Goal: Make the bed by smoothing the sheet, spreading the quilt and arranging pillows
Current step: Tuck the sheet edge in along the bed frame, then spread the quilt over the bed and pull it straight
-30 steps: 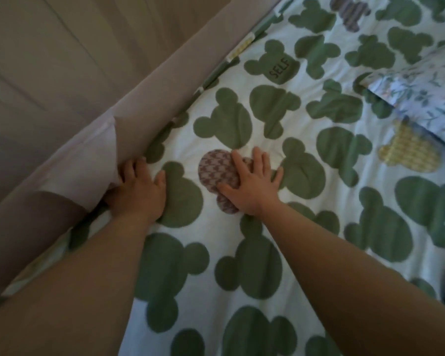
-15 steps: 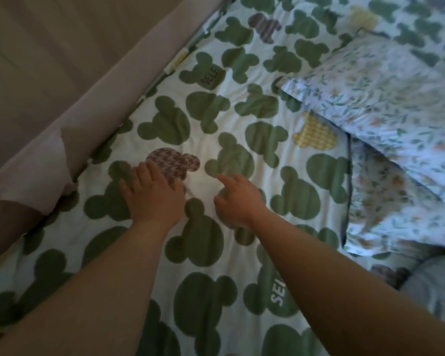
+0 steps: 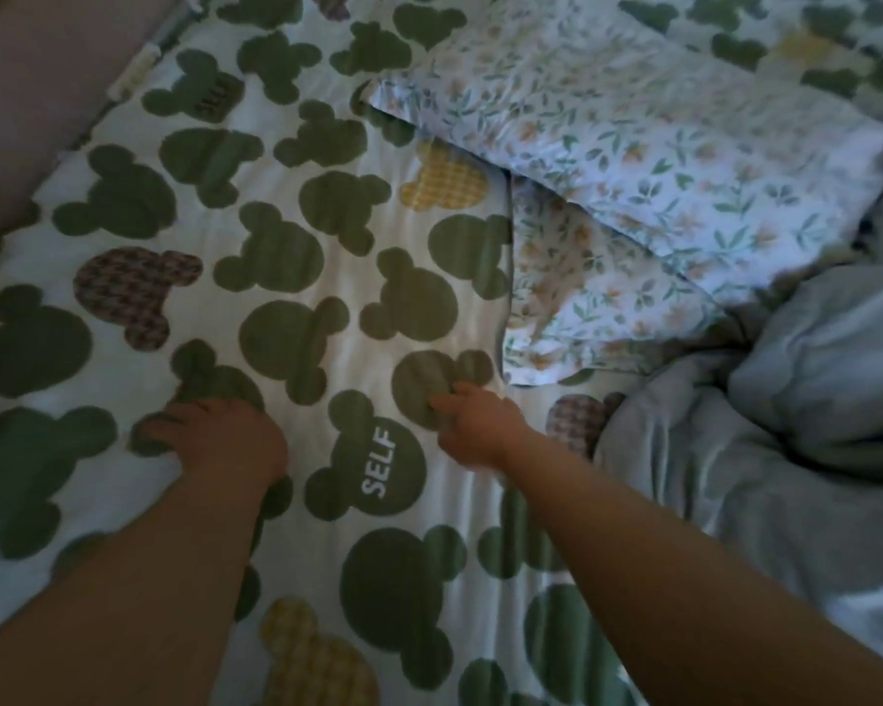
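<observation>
A white sheet (image 3: 286, 160) printed with green mouse-head shapes covers the mattress. My left hand (image 3: 220, 438) presses on it at lower centre-left, fingers pointing left. My right hand (image 3: 480, 425) rests on the sheet a little to the right, fingers reaching left over a green shape; it is blurred. A "SELF" print lies between the two hands. Two floral pillows lie to the upper right: the top pillow (image 3: 658, 129) overlaps the lower pillow (image 3: 582, 298). A pale grey-blue quilt (image 3: 765, 415) is bunched up at the right, touching the pillows.
A padded beige bed side (image 3: 37, 89) runs along the upper left edge of the mattress. The sheet shows faint wrinkles around and ahead of my hands.
Both hands have slid back from the beige bed side across the sheet toward me. The view has swung right, bringing the pillows and bunched quilt into sight.
</observation>
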Motion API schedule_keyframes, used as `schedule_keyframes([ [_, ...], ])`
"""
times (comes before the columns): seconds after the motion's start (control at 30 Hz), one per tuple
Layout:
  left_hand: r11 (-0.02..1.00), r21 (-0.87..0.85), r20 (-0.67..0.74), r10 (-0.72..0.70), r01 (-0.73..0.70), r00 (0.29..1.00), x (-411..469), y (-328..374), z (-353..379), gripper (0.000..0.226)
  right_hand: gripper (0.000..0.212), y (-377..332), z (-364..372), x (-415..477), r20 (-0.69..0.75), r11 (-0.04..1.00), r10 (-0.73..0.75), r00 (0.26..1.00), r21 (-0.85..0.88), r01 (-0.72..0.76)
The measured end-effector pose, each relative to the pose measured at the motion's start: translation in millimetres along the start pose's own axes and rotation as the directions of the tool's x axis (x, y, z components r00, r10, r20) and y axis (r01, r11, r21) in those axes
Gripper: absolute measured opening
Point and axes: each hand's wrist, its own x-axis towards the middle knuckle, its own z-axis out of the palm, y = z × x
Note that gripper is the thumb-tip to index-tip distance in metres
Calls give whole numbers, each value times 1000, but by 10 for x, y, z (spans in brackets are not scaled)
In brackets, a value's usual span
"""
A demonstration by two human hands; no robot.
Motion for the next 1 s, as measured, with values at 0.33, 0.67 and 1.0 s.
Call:
schedule_keyframes([
  [0.33, 881, -249, -355, 303, -402, 884, -1718, 1459, -777, 26, 51, 1347, -987, -1581, -395, 998, 59, 917, 29, -52],
  [0.67, 718, -345, -263, 544, -604, 797, -3106, 2407, -1329, 57, 52, 2878, -1406, -3346, -506, 853, 518, 690, 242, -462],
  [1.0, 577, -409, -171, 712, -707, 681, -4101, 3461, -1349, 100, 55, 3837, -1067, -4318, -420, 680, 733, 535, 445, -583],
])
